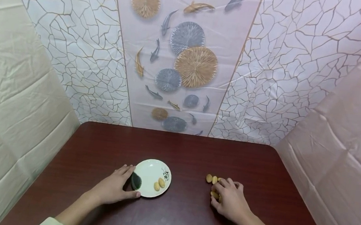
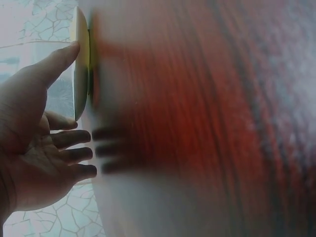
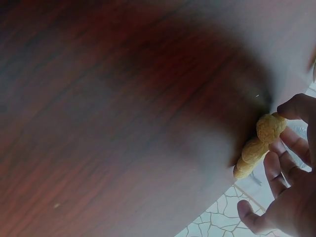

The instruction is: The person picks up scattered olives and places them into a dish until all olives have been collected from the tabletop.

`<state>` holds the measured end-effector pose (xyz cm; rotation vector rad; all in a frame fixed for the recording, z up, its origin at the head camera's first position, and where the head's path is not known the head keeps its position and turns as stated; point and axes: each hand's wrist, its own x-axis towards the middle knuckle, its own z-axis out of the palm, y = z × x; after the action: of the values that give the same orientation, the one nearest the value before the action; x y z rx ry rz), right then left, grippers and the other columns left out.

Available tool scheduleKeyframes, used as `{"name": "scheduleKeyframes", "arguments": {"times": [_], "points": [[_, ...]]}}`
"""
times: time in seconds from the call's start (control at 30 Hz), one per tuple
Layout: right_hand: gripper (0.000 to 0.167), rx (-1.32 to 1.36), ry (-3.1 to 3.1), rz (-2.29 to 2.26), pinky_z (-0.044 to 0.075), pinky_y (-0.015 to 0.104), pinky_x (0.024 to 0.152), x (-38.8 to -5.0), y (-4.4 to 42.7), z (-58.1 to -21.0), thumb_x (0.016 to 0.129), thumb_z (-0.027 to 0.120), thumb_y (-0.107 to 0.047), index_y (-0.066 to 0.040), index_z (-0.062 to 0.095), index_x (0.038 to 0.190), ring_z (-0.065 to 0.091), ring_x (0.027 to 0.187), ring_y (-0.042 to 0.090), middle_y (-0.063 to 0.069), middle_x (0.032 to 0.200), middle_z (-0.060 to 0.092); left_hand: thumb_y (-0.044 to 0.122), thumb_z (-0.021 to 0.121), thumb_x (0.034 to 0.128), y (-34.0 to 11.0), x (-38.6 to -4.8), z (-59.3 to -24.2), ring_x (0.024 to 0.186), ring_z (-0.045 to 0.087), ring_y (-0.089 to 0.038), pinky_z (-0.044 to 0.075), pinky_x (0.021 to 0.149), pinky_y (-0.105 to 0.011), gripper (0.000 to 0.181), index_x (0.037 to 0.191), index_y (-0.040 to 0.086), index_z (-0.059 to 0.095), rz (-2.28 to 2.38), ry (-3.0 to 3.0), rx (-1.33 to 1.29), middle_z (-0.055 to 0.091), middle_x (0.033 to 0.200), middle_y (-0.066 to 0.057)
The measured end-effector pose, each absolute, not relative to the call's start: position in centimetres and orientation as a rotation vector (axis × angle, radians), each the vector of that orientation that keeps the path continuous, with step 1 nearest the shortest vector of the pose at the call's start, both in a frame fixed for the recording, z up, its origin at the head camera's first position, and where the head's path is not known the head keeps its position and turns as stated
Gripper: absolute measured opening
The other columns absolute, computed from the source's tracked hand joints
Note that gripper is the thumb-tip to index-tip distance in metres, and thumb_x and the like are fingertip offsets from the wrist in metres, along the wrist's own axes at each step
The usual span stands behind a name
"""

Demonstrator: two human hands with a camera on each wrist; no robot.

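A white plate (image 1: 148,171) carries two yellow oval pieces (image 1: 161,182) and a dark green shape (image 1: 136,181) at its left side. My left hand (image 1: 111,189) touches the plate's left rim with spread, fairly straight fingers and thumb; in the left wrist view, thumb and index finger of the hand (image 2: 34,118) meet the rim of the plate (image 2: 81,94). On the right, my right hand (image 1: 232,200) bends over a group of yellow pieces (image 1: 214,180), partly hiding them. The right wrist view shows the hand (image 3: 291,173) with thumb and finger pinching a yellow piece (image 3: 270,128) beside others.
The dark red-brown table (image 1: 189,157) has rounded far corners. Behind it hangs a patterned cloth (image 1: 184,69) with fish and round shapes, and pale creased cloths (image 1: 22,93) stand at both sides.
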<state>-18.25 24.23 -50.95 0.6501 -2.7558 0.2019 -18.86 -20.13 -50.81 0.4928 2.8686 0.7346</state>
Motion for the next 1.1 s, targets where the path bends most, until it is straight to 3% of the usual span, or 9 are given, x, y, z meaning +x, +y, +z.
{"name": "scheduleKeyframes", "arguments": {"times": [0.3,0.6,1.1], "points": [[0.021,0.694,-2.699,0.229,0.054,0.067,0.093,-18.2,23.5,-50.9,0.082,0.091,-0.021,-0.023,0.073,0.092,0.051,0.090,0.013,-0.010,0.094,0.064,0.065,0.087,0.0859,-20.4,-19.0,-51.1,0.159,0.041,-0.056,0.041,0.124,-0.075,0.117,0.167,-0.004,0.041,0.759,2.861,0.503,0.044,0.171,-0.031],[0.020,0.749,-2.635,0.266,0.054,0.065,0.094,-18.6,22.8,-50.7,0.083,0.091,-0.021,-0.024,0.075,0.095,0.050,0.091,0.010,-0.011,0.097,0.067,0.067,0.088,0.0846,-20.2,-19.5,-50.8,0.152,0.046,-0.064,0.043,0.120,-0.077,0.118,0.169,-0.002,0.040,0.737,2.845,0.471,0.043,0.169,-0.036],[0.022,0.881,-2.522,0.377,0.053,0.065,0.093,-19.7,20.4,-49.2,0.081,0.092,-0.019,-0.023,0.077,0.097,0.053,0.093,0.010,-0.010,0.097,0.068,0.068,0.085,0.0858,-20.1,-19.4,-50.8,0.157,0.043,-0.059,0.041,0.123,-0.076,0.118,0.167,-0.006,0.040,0.726,2.853,0.512,0.045,0.169,-0.033]]}}
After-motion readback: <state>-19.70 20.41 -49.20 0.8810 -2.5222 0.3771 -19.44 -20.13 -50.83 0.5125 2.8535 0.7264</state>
